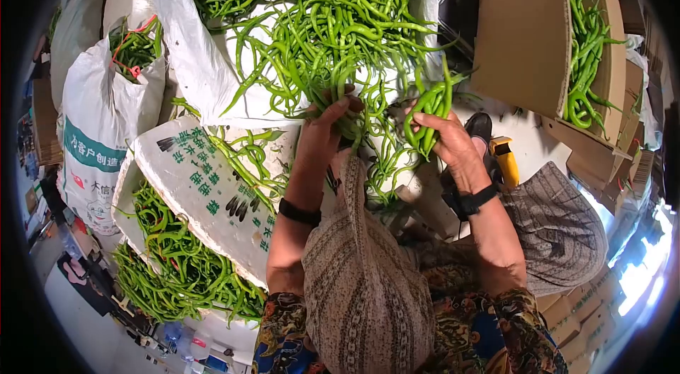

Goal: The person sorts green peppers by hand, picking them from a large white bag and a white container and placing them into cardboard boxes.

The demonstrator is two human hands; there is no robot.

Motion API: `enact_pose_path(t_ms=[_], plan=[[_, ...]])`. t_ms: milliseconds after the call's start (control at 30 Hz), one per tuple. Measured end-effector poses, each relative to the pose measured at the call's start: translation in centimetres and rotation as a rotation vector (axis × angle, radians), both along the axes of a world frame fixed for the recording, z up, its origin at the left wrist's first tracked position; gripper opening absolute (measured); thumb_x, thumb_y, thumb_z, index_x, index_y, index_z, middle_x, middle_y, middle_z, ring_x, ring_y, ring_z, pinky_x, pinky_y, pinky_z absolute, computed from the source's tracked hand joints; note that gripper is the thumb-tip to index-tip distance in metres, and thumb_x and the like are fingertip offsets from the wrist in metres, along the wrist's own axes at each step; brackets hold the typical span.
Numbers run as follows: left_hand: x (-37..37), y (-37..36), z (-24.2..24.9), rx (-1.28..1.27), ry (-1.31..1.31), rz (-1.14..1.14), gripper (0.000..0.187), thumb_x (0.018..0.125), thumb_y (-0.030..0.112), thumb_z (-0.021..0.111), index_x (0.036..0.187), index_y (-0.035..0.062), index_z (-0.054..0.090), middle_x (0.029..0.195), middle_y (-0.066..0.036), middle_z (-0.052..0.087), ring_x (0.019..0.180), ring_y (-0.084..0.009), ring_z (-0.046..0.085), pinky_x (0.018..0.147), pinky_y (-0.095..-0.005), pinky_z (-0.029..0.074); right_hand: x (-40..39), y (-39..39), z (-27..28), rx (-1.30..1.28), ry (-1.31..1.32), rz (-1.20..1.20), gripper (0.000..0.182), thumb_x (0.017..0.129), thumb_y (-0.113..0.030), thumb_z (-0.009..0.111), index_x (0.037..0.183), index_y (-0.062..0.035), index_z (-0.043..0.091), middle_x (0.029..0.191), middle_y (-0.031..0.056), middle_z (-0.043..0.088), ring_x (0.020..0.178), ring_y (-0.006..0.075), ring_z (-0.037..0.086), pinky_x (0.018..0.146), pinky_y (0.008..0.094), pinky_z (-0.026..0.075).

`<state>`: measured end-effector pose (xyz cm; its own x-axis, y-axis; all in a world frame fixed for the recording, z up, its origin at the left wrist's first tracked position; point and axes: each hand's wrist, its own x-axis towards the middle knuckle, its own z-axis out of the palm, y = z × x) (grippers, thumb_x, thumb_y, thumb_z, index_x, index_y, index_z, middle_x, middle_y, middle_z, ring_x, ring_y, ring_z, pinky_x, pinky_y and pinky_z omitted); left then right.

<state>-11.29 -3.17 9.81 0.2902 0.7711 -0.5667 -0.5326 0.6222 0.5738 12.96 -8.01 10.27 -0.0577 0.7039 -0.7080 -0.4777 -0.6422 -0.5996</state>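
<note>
A big heap of long green chili peppers (319,27) lies on white sacking straight ahead. My left hand (324,127) reaches into the near edge of the heap, its fingers closed around a few peppers. My right hand (443,137) holds a small bunch of green peppers (430,106) upright, just right of the heap. Both wrists wear dark bands. A patterned cloth over my lap (361,275) fills the foreground.
A white printed sack (92,126) with peppers stands at left. A sack (205,190) spilling more peppers lies at lower left. A cardboard box (524,27) of peppers stands at right, with a yellow tape dispenser (504,158) below it and stacked cartons at far right.
</note>
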Motion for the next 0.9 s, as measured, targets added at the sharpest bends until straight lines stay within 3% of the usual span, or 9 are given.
enact_pose_path(t_ms=[167,267,300,533,667,733,800,833,900], plan=[[0.0,0.3,1.3,0.036,-0.118,-0.037,0.033,0.090,0.012,0.057,0.120,-0.0013,0.054,0.095,-0.009,0.064,0.092,-0.0179,0.059,0.083,-0.0324,0.046,0.2,1.0,4.0,0.137,0.233,-0.078,0.030,0.084,0.003,0.060,0.114,0.0023,0.056,0.110,0.0159,0.063,0.106,0.0256,0.060,0.088,0.0333,0.049],[0.8,1.2,3.5,0.148,-0.184,-0.079,0.038,0.091,0.016,0.057,0.123,-0.0018,0.050,0.097,-0.011,0.064,0.095,-0.0234,0.061,0.087,-0.0370,0.049,0.0,2.0,5.7,0.157,0.323,-0.081,0.031,0.085,0.003,0.060,0.115,0.0028,0.055,0.110,0.0168,0.063,0.107,0.0273,0.060,0.088,0.0342,0.050],[0.8,1.5,4.0,0.145,-0.245,-0.119,0.041,0.091,0.017,0.057,0.126,-0.0014,0.047,0.106,-0.014,0.063,0.101,-0.0254,0.061,0.091,-0.0383,0.049,0.0,2.2,6.0,0.180,0.312,-0.056,0.033,0.085,0.001,0.061,0.117,0.0034,0.053,0.111,0.0175,0.062,0.107,0.0282,0.060,0.087,0.0337,0.050],[1.9,2.8,7.7,0.171,-0.362,-0.190,0.044,0.093,0.016,0.051,0.129,-0.0063,0.042,0.133,-0.022,0.048,0.122,-0.0304,0.051,0.099,-0.0370,0.044,-0.7,3.2,10.8,0.283,0.154,0.046,0.033,0.086,-0.007,0.065,0.116,0.0015,0.055,0.110,0.0113,0.063,0.103,0.0200,0.061,0.088,0.0294,0.049],[2.9,3.0,8.7,0.316,-0.200,-0.283,0.045,0.098,0.013,0.040,0.134,-0.0126,0.034,0.138,-0.025,0.042,0.127,-0.0315,0.046,0.101,-0.0366,0.041,-1.3,3.7,12.7,0.373,-0.073,0.197,0.044,0.084,-0.012,0.069,0.124,-0.0022,0.054,0.114,0.0063,0.061,0.107,0.0151,0.057,0.096,0.0288,0.044],[4.2,2.6,10.9,0.373,-0.132,-0.306,0.039,0.100,0.013,0.039,0.133,-0.0070,0.041,0.130,-0.018,0.051,0.117,-0.0255,0.052,0.098,-0.0327,0.041,-2.4,4.2,13.4,0.501,-0.141,0.283,0.052,0.082,-0.013,0.071,0.129,-0.0033,0.051,0.118,0.0064,0.060,0.110,0.0165,0.056,0.099,0.0306,0.042],[5.2,2.3,12.9,0.462,-0.042,-0.313,0.035,0.100,0.016,0.044,0.128,-0.0032,0.049,0.121,-0.011,0.058,0.108,-0.0181,0.057,0.095,-0.0292,0.042,-3.7,4.4,14.9,0.601,-0.372,0.397,0.073,0.075,-0.016,0.079,0.137,-0.0042,0.043,0.128,0.0071,0.055,0.116,0.0172,0.052,0.102,0.0306,0.039],[4.9,2.3,12.2,0.388,-0.031,-0.346,0.034,0.100,0.017,0.046,0.128,-0.0012,0.051,0.119,-0.009,0.058,0.106,-0.0150,0.055,0.094,-0.0287,0.042,-4.2,4.3,14.7,0.601,-0.338,0.319,0.070,0.075,-0.016,0.079,0.135,-0.0042,0.045,0.125,0.0071,0.056,0.114,0.0165,0.053,0.100,0.0304,0.041],[4.5,2.9,13.1,0.917,0.337,-0.424,0.034,0.100,0.020,0.047,0.126,-0.0014,0.052,0.119,-0.008,0.057,0.108,-0.0144,0.053,0.095,-0.0292,0.041,-4.4,4.5,14.3,0.602,-0.335,0.218,0.063,0.075,-0.016,0.078,0.129,-0.0043,0.049,0.120,0.0067,0.059,0.109,0.0155,0.055,0.096,0.0302,0.044]])
